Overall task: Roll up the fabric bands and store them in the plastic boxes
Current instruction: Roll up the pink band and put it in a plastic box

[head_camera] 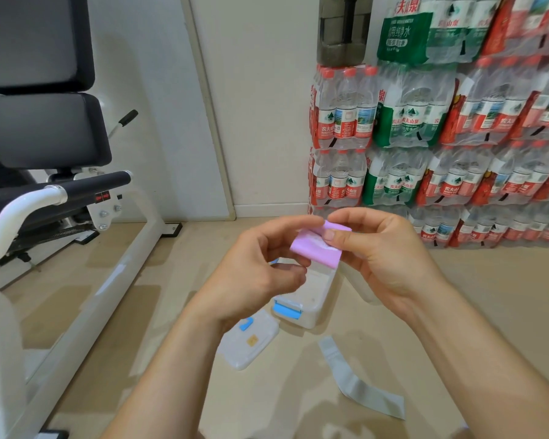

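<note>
Our left hand (260, 264) and right hand (384, 258) meet above the floor (488, 296) — fingers (330, 234) of both pinching a pink fabric band (314, 248) held over the open plastic box (311, 293). Its lid (251, 340) lies just beside it — a grey band (355, 378) lies unrolled on the floor nearby.

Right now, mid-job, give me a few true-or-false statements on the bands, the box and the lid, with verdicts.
1. The left hand and right hand both hold the pink band. True.
2. The plastic box is closed. False: it is open, and the lid lies on the floor beside it.
3. The grey band is rolled up. False: it lies unrolled on the floor.
4. Water bottle packs are stacked by the wall. True.
</note>
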`<state>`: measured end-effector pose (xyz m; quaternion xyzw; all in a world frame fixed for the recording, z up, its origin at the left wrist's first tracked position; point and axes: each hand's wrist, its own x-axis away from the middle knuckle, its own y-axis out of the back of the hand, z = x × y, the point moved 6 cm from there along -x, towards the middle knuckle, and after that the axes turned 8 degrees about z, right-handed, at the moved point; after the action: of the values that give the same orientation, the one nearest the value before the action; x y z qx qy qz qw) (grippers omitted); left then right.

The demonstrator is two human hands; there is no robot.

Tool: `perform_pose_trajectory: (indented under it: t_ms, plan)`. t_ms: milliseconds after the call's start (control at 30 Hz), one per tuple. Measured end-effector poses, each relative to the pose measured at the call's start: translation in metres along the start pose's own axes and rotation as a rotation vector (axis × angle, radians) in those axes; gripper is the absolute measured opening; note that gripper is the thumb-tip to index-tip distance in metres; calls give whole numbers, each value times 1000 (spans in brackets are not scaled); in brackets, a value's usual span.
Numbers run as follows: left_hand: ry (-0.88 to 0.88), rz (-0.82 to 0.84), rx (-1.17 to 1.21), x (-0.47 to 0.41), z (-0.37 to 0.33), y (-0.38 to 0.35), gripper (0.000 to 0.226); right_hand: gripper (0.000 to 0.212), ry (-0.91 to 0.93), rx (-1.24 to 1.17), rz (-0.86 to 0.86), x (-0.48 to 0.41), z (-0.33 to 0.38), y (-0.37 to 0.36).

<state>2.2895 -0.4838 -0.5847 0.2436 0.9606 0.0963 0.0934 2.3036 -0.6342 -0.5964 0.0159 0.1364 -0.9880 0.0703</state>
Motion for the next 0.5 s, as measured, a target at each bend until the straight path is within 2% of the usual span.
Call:
perform_pose_trajectory:
  t_ms: [100,200,300,500]
  plan:
    - [-33,-88,-126,-1,-3,-1,69,19,-30,-72,58,1,1,-4]
    - [-114,-205,-238,-2,-11,0,57,19,-68,-133,120,3,2,-8]
    - [-176,-217,-280,-2,-16,0,42,21,-114,-132,153,3,0,-9]
    - [-191,-261,-217,0,-14,3,28,19,-188,-113,136,3,-5,-6]
